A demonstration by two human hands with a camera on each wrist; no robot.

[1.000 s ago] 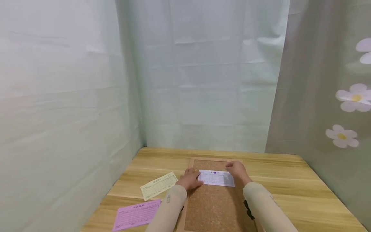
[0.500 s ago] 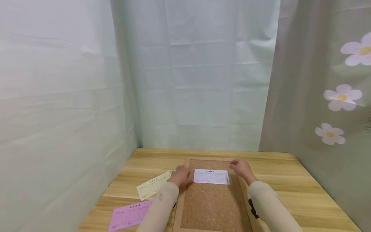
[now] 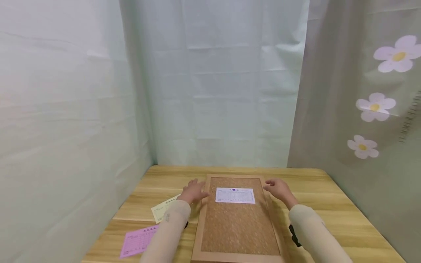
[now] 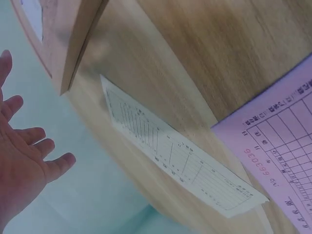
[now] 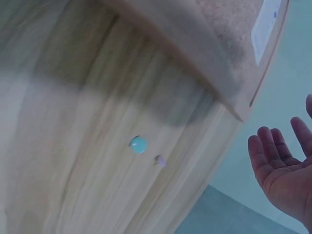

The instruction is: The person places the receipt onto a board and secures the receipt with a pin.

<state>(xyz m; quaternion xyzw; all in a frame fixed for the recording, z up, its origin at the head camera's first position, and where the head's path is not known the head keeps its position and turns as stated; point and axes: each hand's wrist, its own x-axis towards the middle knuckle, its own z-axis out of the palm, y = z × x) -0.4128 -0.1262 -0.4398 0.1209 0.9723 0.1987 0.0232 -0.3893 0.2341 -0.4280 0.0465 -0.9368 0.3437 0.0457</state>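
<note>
A wood-framed corkboard [image 3: 238, 232] lies flat on the table. Near its far end is a white printed slip [image 3: 235, 197], with a small purple pin [image 3: 234, 190] at the middle of its top edge. My left hand [image 3: 193, 191] hovers by the board's left frame, fingers spread and holding nothing. Close to the upper right frame, my right hand [image 3: 279, 190] has its fingers loosely bent around nothing, as the right wrist view confirms. A pale yellow slip [image 4: 180, 156] and a pink slip [image 3: 136, 241] lie left of the board, both partly covered by the left sleeve in the head view.
On the wooden table [image 3: 322, 219], right of the board, lie a light blue pin [image 5: 138, 145] and a small purple pin [image 5: 160, 161]. Pale curtains [image 3: 217, 91] surround the table at the back and sides.
My left hand has come away from the white slip, leftward past the frame. My right hand has drawn off to the right. The slip stays on the board, and the head view has turned slightly right.
</note>
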